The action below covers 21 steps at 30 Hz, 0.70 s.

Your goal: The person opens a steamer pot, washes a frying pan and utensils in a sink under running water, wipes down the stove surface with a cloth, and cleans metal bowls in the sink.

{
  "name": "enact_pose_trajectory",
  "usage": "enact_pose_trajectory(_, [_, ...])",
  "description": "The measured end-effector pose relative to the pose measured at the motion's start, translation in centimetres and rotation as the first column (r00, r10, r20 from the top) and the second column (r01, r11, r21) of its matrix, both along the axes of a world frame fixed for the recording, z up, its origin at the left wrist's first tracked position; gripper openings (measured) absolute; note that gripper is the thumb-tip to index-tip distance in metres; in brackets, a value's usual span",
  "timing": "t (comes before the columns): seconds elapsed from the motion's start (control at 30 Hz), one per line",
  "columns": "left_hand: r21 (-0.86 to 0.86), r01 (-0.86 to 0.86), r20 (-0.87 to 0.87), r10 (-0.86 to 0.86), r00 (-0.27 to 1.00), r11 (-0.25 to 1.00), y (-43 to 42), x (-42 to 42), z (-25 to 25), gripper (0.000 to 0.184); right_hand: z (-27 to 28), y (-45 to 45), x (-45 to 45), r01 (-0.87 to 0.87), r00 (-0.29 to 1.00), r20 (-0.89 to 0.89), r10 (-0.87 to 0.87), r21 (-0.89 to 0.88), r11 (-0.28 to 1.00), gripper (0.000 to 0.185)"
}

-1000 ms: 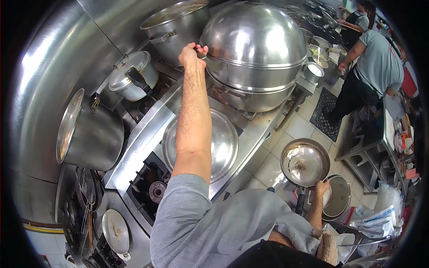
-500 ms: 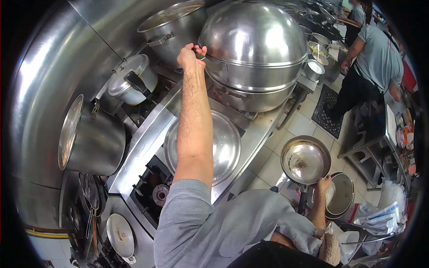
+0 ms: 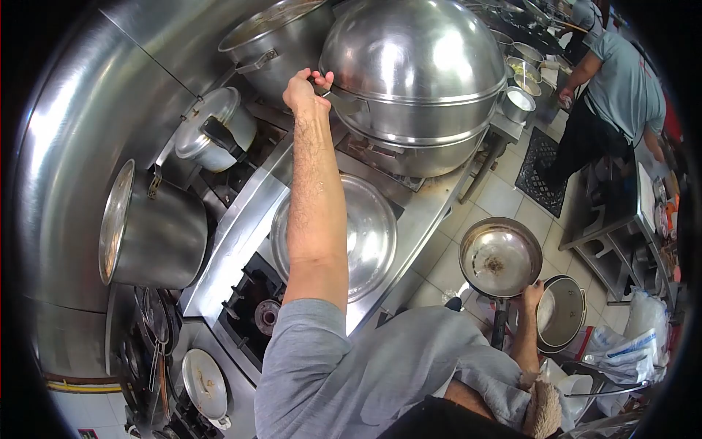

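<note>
My left hand (image 3: 308,91) is closed around the side handle of a large domed steamer (image 3: 413,121), with the arm stretched over a round metal lid (image 3: 369,238). At the right, my right hand (image 3: 533,293) has its fingers bent at the rim of a worn frying pan (image 3: 502,257). The pan's dark handle (image 3: 499,325) points toward my body, outside the hand. Just beside this hand is a deep pot (image 3: 563,314) with something pale at its near side. What the right fingers grip is too small to make out.
Tall pots (image 3: 164,238) and a pressure cooker (image 3: 212,132) line the stove's left side, near a bare burner (image 3: 267,317). A co-worker (image 3: 625,88) stands at the upper right, beside a black mat (image 3: 542,172). Plastic bags (image 3: 629,344) lie lower right.
The view has shifted slightly. My left hand keeps its hold on the handle, and my right hand stays beside the pan. The co-worker's arm by the counter has lowered a little.
</note>
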State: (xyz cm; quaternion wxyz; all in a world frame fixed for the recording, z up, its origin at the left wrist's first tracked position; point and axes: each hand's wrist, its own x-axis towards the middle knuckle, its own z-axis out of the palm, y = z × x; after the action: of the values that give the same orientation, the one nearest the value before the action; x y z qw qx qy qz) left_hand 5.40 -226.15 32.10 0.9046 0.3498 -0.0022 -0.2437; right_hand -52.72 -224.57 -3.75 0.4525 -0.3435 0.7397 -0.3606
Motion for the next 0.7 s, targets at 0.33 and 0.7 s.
enact_pose_trajectory(0.33, [0.137,0.082,0.311,-0.121,0.943,0.987,0.3,2.3,-3.5,0.013,5.6,1.9,1.0,-0.038,0.997,0.062,0.044,-0.102,0.994,0.064])
enact_pose_trajectory(0.7, [0.291,-0.151,0.681,-0.093,0.727,0.945,25.6,-12.1,-15.8,0.039,12.7,0.2,-0.5,-0.343,0.907,0.180,0.380,-0.203,0.917,0.037])
